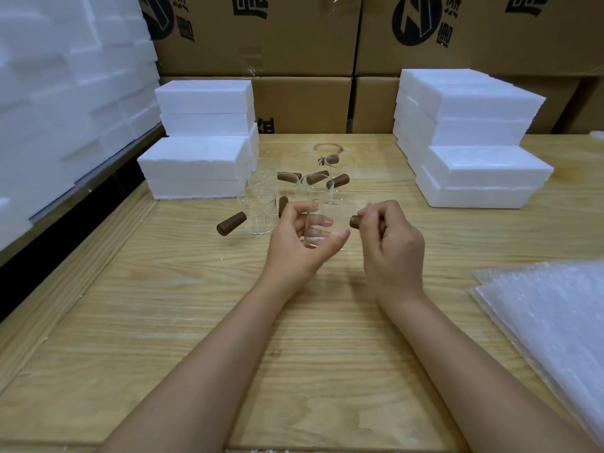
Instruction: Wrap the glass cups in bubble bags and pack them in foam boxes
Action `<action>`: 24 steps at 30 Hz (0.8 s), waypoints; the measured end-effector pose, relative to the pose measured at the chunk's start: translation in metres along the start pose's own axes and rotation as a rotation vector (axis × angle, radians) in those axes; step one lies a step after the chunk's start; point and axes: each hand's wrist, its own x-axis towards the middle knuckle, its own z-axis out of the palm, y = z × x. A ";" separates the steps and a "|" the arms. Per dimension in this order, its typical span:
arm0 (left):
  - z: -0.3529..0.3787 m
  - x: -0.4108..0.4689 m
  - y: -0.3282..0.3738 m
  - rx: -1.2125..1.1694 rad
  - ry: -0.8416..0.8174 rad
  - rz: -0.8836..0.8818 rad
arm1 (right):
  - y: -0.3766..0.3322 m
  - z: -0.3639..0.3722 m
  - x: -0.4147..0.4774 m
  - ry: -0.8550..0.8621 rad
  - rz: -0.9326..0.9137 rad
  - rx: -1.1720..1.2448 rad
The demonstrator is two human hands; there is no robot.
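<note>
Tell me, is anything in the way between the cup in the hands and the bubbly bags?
Nothing visible is. The left hand and right hand hold the glass cup; between it and the bubble bags there is only table, besides that right hand.

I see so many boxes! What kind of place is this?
Probably a packing room or warehouse: big brown printed cardboard cartons stacked behind, piles of white foam boxes, and clear bubble bags on the wooden table.
</note>
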 end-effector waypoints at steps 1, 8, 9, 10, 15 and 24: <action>0.001 -0.001 0.000 0.013 -0.003 0.015 | 0.000 -0.001 0.002 0.006 0.074 0.041; 0.002 -0.002 -0.005 0.152 0.030 0.206 | 0.002 0.004 0.007 0.012 0.457 0.218; 0.001 -0.002 -0.007 0.173 0.033 0.244 | 0.003 0.005 0.009 0.006 0.548 0.236; 0.001 -0.002 -0.008 0.190 0.032 0.273 | 0.003 0.006 0.011 -0.004 0.662 0.261; 0.001 0.000 -0.012 0.253 0.002 0.324 | 0.006 0.004 0.015 -0.107 1.046 0.444; 0.002 0.000 -0.006 0.168 0.050 0.156 | -0.001 -0.001 0.006 -0.050 0.411 0.175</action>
